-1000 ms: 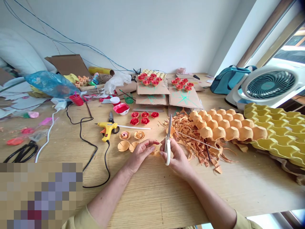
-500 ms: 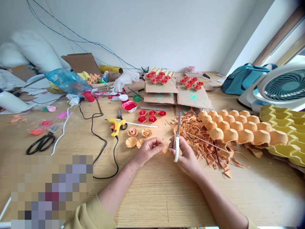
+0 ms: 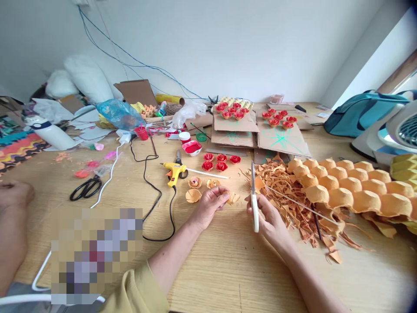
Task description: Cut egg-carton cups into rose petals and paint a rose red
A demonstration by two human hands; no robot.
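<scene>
My left hand (image 3: 211,204) pinches a small orange egg-carton piece (image 3: 232,198) just above the wooden table (image 3: 228,265). My right hand (image 3: 265,213) is closed on white-handled scissors (image 3: 253,198), blades pointing away from me and apart from the piece. Several plain orange carton flowers (image 3: 194,189) lie just left of my left hand. A heap of orange cut scraps (image 3: 286,195) lies right of the scissors, beside an orange egg tray (image 3: 345,184).
A yellow glue gun (image 3: 174,170) with black cord (image 3: 153,191), red painted flowers (image 3: 221,161), a red paint bowl (image 3: 192,148), black scissors (image 3: 86,188), cardboard with more red flowers (image 3: 257,126), a fan (image 3: 391,134). Another person's hand (image 3: 14,195) rests far left.
My hands have drawn apart; the scissors moved right, away from the carton piece. The view swung left, bringing another person's hand into sight.
</scene>
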